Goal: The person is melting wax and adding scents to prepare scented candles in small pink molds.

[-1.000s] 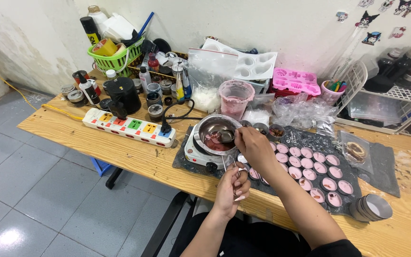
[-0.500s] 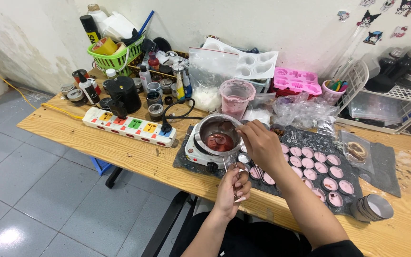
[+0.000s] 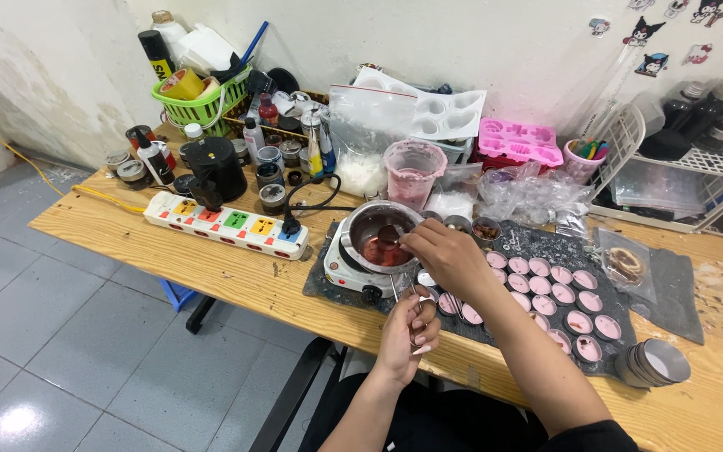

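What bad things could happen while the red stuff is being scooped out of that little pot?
1. The right hand holds a spoon over red liquid in the metal pot on a small electric hotplate; if that is hot, a splash might burn.
2. Drips may land on the dark mat rather than in the small round tins.
3. The hotplate's black cord runs to the power strip nearby; spilled liquid could reach it.

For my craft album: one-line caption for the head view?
Right hand dips a spoon into red liquid in a small pot; left hand waits beside pink-filled cups.
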